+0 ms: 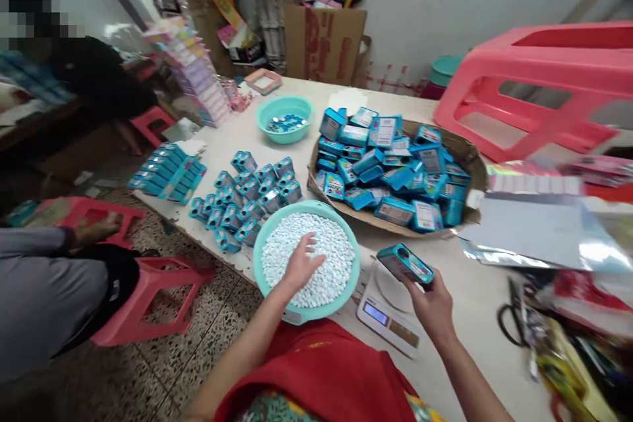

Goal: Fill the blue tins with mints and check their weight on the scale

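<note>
My left hand [301, 265] is over the turquoise basin [350, 300] full of small white candy-like pieces [284, 247]; its fingers are apart and I see nothing in them. Whether the fingertips touch the pieces, I cannot tell. My right hand [435, 303] grips a small blue box [406, 262], tilted, with a dark round hole in its upper face. This box is above a white digital scale [388, 328] with a lit display. Left of the basin, several similar blue boxes [247, 201] stand in a group, holes upward.
A cut-down carton [395, 227] heaped with blue boxes lies behind the scale. A smaller turquoise bowl [284, 137] holds blue and silvery bits. Scissors [517, 320] and plastic sheets [529, 227] lie at right, near a pink stool [482, 102]. People sit at left.
</note>
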A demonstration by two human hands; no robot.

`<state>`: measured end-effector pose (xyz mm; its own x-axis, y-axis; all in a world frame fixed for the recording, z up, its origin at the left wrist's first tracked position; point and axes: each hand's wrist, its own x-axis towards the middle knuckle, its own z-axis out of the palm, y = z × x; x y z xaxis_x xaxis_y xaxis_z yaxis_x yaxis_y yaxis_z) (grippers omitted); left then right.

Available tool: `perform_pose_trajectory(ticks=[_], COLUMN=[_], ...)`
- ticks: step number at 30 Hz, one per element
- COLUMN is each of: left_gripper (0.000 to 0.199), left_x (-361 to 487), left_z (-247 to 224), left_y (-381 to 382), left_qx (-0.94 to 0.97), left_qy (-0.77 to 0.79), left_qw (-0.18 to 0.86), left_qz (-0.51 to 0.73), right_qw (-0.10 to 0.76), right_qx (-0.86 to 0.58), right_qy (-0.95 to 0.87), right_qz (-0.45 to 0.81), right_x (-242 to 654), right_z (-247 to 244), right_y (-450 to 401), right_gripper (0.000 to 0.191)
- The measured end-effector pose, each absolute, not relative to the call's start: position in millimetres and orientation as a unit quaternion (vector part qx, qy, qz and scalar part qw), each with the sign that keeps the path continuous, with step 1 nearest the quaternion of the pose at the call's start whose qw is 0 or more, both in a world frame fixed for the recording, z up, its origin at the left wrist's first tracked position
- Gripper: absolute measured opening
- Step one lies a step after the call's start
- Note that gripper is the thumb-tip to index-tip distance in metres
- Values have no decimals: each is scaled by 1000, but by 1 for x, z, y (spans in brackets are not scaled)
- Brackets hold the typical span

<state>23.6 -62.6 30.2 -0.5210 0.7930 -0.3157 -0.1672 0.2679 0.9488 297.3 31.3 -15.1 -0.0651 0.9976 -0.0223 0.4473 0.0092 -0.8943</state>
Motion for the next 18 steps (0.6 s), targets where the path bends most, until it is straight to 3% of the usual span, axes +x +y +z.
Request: perform_pose_trajectory(ticks=[3, 6, 8, 11, 15, 18], left_gripper=[74, 50, 32, 36, 46, 44], left_x=[28, 20, 5, -34, -116, -191], left_z=[70, 100, 108, 103, 73, 36], left_y=[-71, -87, -102, -134, -192, -235], left_qx=[341, 409, 393, 287, 147, 59], left_qy=[598, 573, 606, 662, 760, 834], left_qw=[457, 477, 464, 421, 228, 43], left_qz=[563, 527, 513, 550, 591, 547], right_qw=[330, 278, 284, 297, 179, 99], right_qx=[-442, -304, -294, -298, -203, -157], right_qy=[-714, -748, -711, -650, -627, -577], right_qz=[431, 521, 572, 633, 730, 795], right_x=[249, 197, 168, 137, 99, 55], right_z=[28, 59, 67, 68, 70, 66], right_y=[26, 3, -17, -45, -78, -104], right_gripper=[40, 34, 43, 57, 44, 54])
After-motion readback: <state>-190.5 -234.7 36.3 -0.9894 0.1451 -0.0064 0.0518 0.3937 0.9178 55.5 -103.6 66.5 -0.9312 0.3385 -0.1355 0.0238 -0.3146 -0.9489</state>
